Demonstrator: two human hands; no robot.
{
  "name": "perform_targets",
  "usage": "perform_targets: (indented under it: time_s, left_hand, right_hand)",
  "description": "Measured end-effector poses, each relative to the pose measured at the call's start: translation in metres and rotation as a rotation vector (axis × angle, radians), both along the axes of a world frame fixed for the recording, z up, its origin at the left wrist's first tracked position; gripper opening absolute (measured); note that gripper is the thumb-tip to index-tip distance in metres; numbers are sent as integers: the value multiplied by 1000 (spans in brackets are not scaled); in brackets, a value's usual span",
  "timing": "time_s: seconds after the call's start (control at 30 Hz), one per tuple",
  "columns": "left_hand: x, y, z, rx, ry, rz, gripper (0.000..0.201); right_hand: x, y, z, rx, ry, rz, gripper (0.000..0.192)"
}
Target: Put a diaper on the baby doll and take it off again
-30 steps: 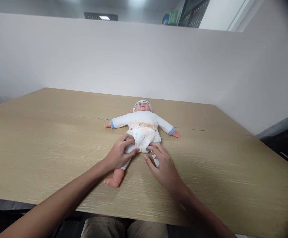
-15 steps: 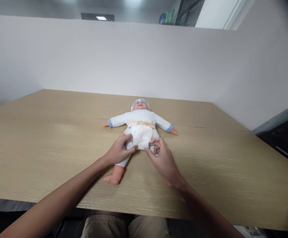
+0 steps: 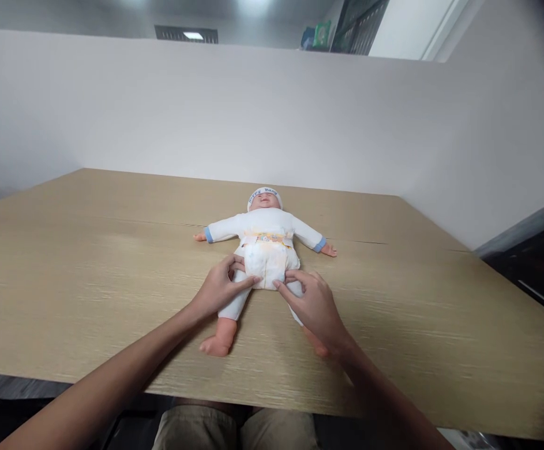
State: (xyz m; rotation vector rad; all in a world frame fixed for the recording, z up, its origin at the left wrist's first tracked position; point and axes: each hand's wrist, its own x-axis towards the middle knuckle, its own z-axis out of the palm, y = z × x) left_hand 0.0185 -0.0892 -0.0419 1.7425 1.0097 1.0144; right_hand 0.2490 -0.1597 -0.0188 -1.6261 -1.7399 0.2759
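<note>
A baby doll (image 3: 269, 219) lay on its back on a wide, wood-patterned worktop (image 3: 112, 281), near the middle, its head pointing away from the person and its arms stretched out to both sides. It wore a white outfit with blue cuffs (image 3: 208, 234) and a white cap (image 3: 265, 189) with blue lettering. A white diaper (image 3: 265, 259) with an orange patterned band at the waist was wrapped around its hips, over the outfit.

The person's left hand (image 3: 218, 287) touched the diaper's edge on that side, thumb at the lower corner and index finger higher up; whether these fingers gripped the material could not be told. The right hand (image 3: 316, 306) had its thumb and index finger pinching the opposite edge, low down by the leg. Two bare feet (image 3: 220, 337) pointed toward the person, one partly hidden behind the right hand.

A pale wall (image 3: 253, 112) rose behind the worktop, and the person's khaki-clad knees (image 3: 194, 431) showed below its near edge.
</note>
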Motion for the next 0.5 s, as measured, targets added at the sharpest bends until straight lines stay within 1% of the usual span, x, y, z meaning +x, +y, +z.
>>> perform_targets:
  time_s: [0.07,0.1,0.13,0.2,0.27,0.33,0.4,0.43,0.5]
  left_hand:
    - [0,1,7,1,66,-38,35]
    - [0,2,11,-26,78,-69,37]
    - [-1,3,16,-78,71,-106,40]
    - [-3,7,25,-233,4,-179,44]
    - [-6,10,34,-389,-71,-235,46]
    - [-9,13,40,-472,-105,-270,45]
    - [-10,15,42,-484,-110,-286,47]
    - [-11,16,41,-478,-113,-288,48]
    - [-11,15,38,-470,-134,-290,48]
  right_hand:
    - [0,3,-1,-15,-6,41,20]
    - [0,5,-1,-27,15,59,23]
    - [0,6,-2,-42,58,72,25]
    - [1,9,-4,-74,182,79,25]
    - [1,9,-4,-72,251,47,25]
    - [2,8,-4,20,194,-34,27]
    - [3,8,-4,124,83,-94,28]
    - [4,7,-4,149,43,-100,28]
    - [5,5,-4,141,10,-75,27]
